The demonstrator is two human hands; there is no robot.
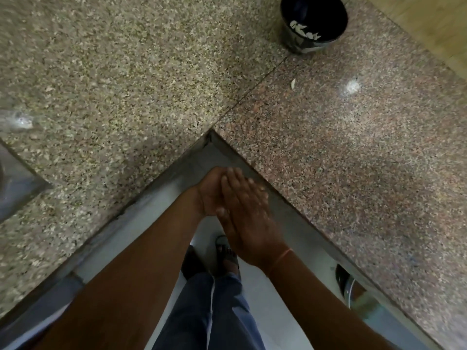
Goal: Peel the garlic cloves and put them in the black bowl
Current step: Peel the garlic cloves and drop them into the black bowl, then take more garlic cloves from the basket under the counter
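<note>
The black bowl [314, 20] stands at the far end of the granite counter, upper right, with pale garlic pieces [304, 31] visible inside it. A single pale clove or peel scrap [293, 83] lies on the counter a little in front of the bowl. My left hand [211, 192] and my right hand [243, 213] are pressed flat, palm against palm, below the inner corner of the counter, far from the bowl. The right hand lies on top with straight fingers. Whether anything is between the palms is hidden.
The L-shaped granite counter [126, 79] wraps around me, its inner corner just beyond my hands. A steel sink edge [15, 183] shows at the left. A bright light reflection [352, 86] shines on the right slab. My legs and sandalled feet [226, 253] are below.
</note>
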